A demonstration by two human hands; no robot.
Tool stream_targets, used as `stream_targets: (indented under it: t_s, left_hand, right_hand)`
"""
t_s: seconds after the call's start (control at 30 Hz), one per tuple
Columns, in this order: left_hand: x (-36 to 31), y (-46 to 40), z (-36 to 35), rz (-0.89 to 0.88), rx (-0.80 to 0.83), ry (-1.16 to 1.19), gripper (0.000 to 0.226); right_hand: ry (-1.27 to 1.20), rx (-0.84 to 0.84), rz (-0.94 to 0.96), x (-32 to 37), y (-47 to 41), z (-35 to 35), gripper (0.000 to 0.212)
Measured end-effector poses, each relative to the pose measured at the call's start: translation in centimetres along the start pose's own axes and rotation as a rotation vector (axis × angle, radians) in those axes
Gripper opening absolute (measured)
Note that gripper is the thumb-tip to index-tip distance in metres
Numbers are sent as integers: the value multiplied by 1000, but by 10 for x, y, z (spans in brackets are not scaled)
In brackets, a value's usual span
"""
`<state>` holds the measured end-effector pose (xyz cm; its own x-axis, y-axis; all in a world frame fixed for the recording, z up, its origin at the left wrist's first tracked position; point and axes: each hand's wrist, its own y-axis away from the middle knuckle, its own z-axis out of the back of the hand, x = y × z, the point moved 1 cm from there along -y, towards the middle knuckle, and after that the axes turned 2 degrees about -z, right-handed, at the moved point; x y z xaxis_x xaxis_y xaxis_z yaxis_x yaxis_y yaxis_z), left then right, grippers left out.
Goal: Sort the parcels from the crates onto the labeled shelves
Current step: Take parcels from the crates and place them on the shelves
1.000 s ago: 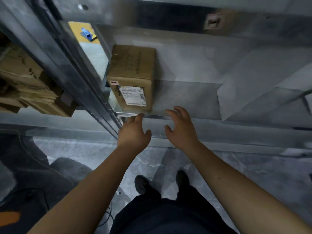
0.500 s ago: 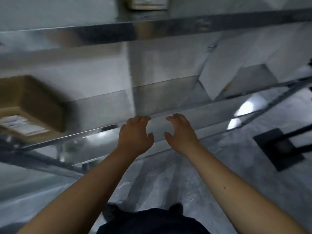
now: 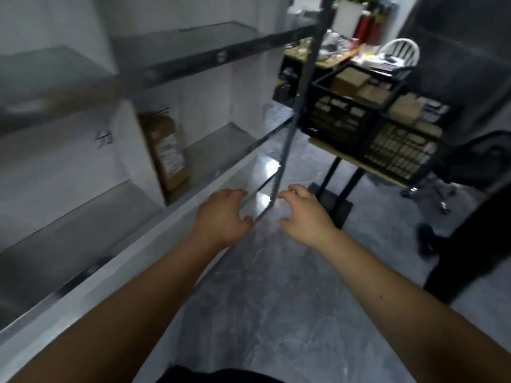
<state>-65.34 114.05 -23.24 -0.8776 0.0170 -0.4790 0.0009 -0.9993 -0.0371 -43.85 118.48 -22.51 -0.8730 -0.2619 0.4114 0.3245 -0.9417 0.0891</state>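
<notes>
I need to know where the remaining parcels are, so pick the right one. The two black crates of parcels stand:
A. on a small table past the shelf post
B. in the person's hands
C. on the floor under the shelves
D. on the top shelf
A: the black crates sit side by side on the small table, beyond the shelf post; both hands hold nothing.

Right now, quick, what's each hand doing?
Left hand: open, fingers loosely curled, holding nothing.
Right hand: open, fingers loosely curled, holding nothing.

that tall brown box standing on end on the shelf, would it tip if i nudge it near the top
Probably yes: the tall brown cardboard parcel stands on its narrow end on the grey metal shelf, so a high push could topple it. It looks stiff rather than floppy. Its weight cannot be judged.
</notes>
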Motion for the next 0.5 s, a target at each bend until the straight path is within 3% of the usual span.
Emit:
stream_targets:
  t_s: [0.5]
  left_hand:
    - [-178, -289, -56, -439, 136, 115, 62]
  right_hand:
    - [-7, -195, -356, -182, -110, 177, 61]
